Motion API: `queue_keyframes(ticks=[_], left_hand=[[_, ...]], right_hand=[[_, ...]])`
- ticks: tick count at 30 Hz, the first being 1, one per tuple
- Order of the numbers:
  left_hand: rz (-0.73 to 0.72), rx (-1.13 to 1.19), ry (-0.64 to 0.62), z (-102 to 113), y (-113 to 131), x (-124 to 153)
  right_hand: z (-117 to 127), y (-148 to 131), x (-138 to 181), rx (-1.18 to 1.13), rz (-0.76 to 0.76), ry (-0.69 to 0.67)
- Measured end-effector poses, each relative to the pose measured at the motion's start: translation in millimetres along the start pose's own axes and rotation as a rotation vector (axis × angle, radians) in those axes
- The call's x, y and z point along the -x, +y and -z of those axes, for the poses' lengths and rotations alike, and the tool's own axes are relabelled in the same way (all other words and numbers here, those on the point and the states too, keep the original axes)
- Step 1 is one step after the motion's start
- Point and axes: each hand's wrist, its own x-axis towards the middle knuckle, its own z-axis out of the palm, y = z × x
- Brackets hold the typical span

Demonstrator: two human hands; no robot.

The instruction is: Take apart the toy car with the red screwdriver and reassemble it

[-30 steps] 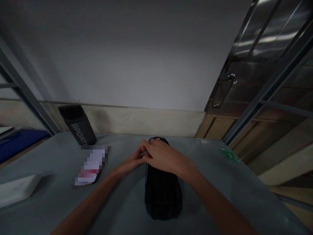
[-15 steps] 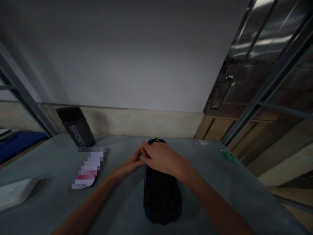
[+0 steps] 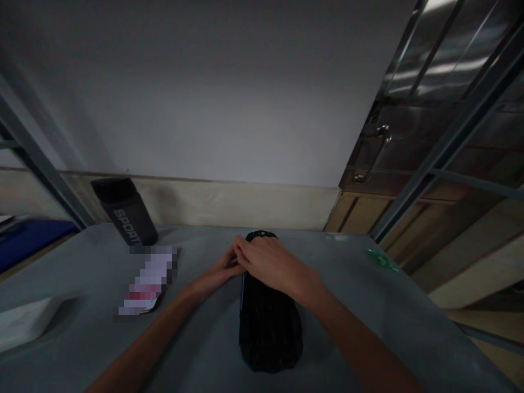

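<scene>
A long black object shaped like a toy car (image 3: 270, 327) lies on the grey table, its far end away from me. My left hand (image 3: 223, 267) is at its far left side, fingers closed against the edge. Across the top of that far part bends my right hand (image 3: 270, 262), fingers curled together and meeting the left fingertips. Whatever is pinched between the right fingers is hidden. The near half of the toy car is uncovered but very dark.
A dark cup marked SPORT (image 3: 126, 213) stands at the back left. Before it lies a blurred-out flat item (image 3: 149, 281), with a white box (image 3: 27, 322) farther left. A green plastic scrap (image 3: 383, 261) rests at the right. Metal posts (image 3: 426, 169) flank the table.
Both hands keep nearly the same place and grip on the toy car. The whole view has shifted very slightly.
</scene>
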Motion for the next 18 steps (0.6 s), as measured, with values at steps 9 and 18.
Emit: queue_keyframes(ticks=[9,18], left_hand=[[-0.028,-0.008,0.009,1.6,-5.5,-4.0],[0.008,0.065,0.013,2.8,-5.9,-0.9]], right_hand=[[3.2,-2.0,0.6,-0.093,0.053,0.013],[1.1,-0.2,0.6,-0.059,0.018,-0.017]])
